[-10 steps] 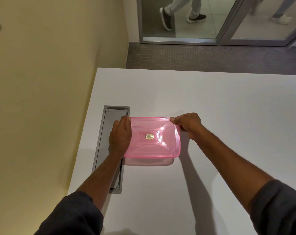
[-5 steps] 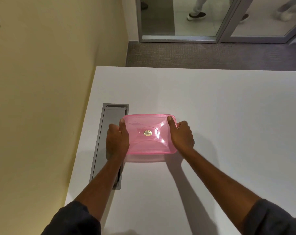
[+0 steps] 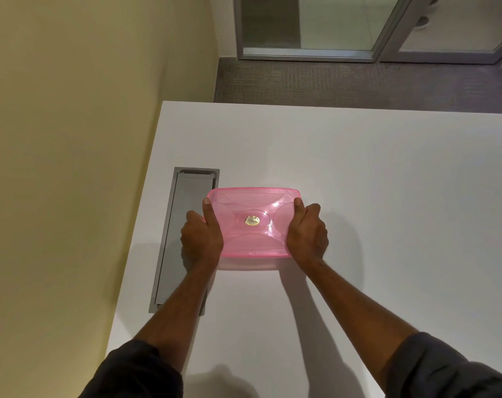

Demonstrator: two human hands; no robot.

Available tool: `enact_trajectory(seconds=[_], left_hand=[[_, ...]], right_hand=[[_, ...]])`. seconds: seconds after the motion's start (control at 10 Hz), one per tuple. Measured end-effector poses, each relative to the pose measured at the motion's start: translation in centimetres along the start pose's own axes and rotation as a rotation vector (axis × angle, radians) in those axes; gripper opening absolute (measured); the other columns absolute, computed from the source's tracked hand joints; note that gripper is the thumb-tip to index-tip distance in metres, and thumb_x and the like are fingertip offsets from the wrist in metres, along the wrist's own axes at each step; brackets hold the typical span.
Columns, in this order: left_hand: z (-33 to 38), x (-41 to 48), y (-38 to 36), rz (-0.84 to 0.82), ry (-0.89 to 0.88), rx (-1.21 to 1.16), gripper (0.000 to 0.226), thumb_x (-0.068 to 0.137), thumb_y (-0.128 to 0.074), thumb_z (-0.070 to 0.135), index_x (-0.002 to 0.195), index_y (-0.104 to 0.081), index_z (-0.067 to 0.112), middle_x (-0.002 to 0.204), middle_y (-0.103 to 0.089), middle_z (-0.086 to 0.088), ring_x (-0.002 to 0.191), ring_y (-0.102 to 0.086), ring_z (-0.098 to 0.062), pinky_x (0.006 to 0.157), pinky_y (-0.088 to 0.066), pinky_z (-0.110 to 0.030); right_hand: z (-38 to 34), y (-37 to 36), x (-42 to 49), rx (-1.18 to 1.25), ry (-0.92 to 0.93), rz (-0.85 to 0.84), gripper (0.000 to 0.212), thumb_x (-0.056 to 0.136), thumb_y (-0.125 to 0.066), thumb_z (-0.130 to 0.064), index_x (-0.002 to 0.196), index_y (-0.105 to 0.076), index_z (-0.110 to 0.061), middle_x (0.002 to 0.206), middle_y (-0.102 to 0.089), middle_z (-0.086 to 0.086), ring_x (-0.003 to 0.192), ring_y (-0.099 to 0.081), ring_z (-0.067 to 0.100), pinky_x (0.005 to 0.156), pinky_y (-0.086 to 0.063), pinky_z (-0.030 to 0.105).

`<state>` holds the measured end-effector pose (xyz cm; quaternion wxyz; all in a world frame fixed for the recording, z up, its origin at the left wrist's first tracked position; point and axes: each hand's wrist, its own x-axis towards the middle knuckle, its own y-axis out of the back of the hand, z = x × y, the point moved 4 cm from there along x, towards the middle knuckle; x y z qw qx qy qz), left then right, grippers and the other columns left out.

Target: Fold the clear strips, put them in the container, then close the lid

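Observation:
A pink see-through container (image 3: 254, 208) with its lid on lies flat on the white table (image 3: 373, 196), a gold sticker at the lid's centre. My left hand (image 3: 201, 237) grips its left side, thumb pressed on the lid's top. My right hand (image 3: 307, 234) grips its right side the same way. Whether clear strips lie inside I cannot tell.
A grey metal cable hatch (image 3: 186, 225) is set into the table just left of the container, partly under my left wrist. A yellow wall (image 3: 71, 139) runs along the table's left edge. Beyond the far edge are grey carpet (image 3: 359, 81) and glass doors (image 3: 330, 24).
My right hand slid from the container's far right corner down onto its right side. The lid now lies level. People beyond the glass doors walked out of view.

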<state>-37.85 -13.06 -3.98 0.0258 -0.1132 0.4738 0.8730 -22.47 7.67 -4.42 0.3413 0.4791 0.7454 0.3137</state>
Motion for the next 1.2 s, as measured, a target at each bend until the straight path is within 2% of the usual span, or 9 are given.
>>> enact_trajectory(seconds=[0.2,0.3,0.5,0.6,0.7,0.8,0.9,1.1,1.2], left_hand=[[0.4,0.2,0.6,-0.009,-0.007,-0.023,0.069,0.102,-0.024,0.076,0.099,-0.055,0.014,0.096,-0.068,-0.011,0.086,-0.065,-0.035,0.076,-0.059,-0.048],[1.8,2.5,1.2,0.051,-0.110,-0.033,0.065,0.100,-0.028,0.077,0.093,-0.055,0.018,0.089,-0.062,-0.002,0.083,-0.063,-0.031,0.067,-0.045,-0.038],[6.3,6.8,-0.4,-0.058,-0.220,0.159,0.080,0.103,-0.026,0.073,0.104,-0.071,0.008,0.101,-0.074,-0.016,0.094,-0.071,-0.038,0.074,-0.049,-0.040],[6.8,7.2,-1.2,-0.135,-0.252,0.169,0.077,0.108,-0.024,0.063,0.100,-0.075,0.006,0.102,-0.076,-0.020,0.098,-0.072,-0.041,0.083,-0.057,-0.044],[6.5,7.8,-1.8,-0.195,-0.276,0.136,0.069,0.115,-0.027,0.045,0.107,-0.075,-0.004,0.109,-0.076,-0.027,0.106,-0.071,-0.045,0.093,-0.058,-0.049],[6.7,8.1,-1.8,-0.216,-0.310,0.109,0.065,0.116,-0.029,0.036,0.106,-0.074,-0.009,0.107,-0.076,-0.030,0.106,-0.071,-0.046,0.093,-0.056,-0.049],[7.1,7.6,-1.2,-0.187,-0.322,0.083,0.066,0.116,-0.030,0.038,0.103,-0.074,-0.008,0.102,-0.077,-0.028,0.101,-0.073,-0.045,0.090,-0.059,-0.048],[7.3,6.4,-0.1,-0.101,-0.346,0.077,0.069,0.113,-0.027,0.052,0.097,-0.074,0.004,0.097,-0.076,-0.020,0.097,-0.073,-0.042,0.087,-0.062,-0.051],[8.1,5.8,-0.1,-0.061,-0.347,0.245,0.069,0.111,-0.027,0.056,0.111,-0.072,0.003,0.114,-0.074,-0.022,0.117,-0.067,-0.043,0.102,-0.055,-0.055]], right_hand=[[0.1,0.5,0.6,-0.058,-0.001,-0.044,0.064,0.102,-0.025,-0.074,0.106,-0.051,-0.016,0.103,-0.073,0.010,0.093,-0.069,0.039,0.074,-0.042,0.039],[-1.3,1.8,3.0,-0.037,0.106,-0.033,0.067,0.097,-0.033,-0.081,0.107,-0.058,-0.019,0.108,-0.070,0.002,0.091,-0.067,0.029,0.076,-0.043,0.037],[-6.8,0.6,7.9,-0.130,0.312,-0.210,0.072,0.100,-0.035,-0.076,0.066,-0.048,-0.014,0.072,-0.061,0.003,0.071,-0.062,0.030,0.063,-0.042,0.034],[-7.0,-0.8,8.8,-0.164,0.334,-0.293,0.070,0.102,-0.035,-0.072,0.061,-0.045,-0.016,0.070,-0.061,0.005,0.073,-0.062,0.034,0.065,-0.042,0.035],[-6.7,-1.9,9.1,-0.168,0.402,-0.330,0.056,0.109,-0.041,-0.047,0.056,-0.037,-0.032,0.067,-0.056,0.006,0.080,-0.065,0.041,0.069,-0.048,0.040],[-7.0,-2.1,9.3,-0.174,0.436,-0.322,0.058,0.108,-0.046,-0.026,0.054,-0.031,-0.042,0.066,-0.053,0.004,0.083,-0.065,0.044,0.070,-0.050,0.042],[-6.8,-2.1,9.4,-0.147,0.350,-0.316,0.053,0.107,-0.046,-0.043,0.056,-0.040,-0.029,0.063,-0.052,0.001,0.078,-0.064,0.040,0.067,-0.040,0.036],[-7.0,-0.7,8.8,-0.152,0.332,-0.330,0.071,0.102,-0.031,-0.073,0.069,-0.053,-0.014,0.075,-0.062,0.002,0.078,-0.061,0.033,0.069,-0.042,0.037],[-7.0,0.5,8.8,-0.093,0.363,-0.328,0.072,0.101,-0.032,-0.075,0.075,-0.051,-0.011,0.076,-0.060,0.000,0.076,-0.059,0.030,0.064,-0.041,0.035]])
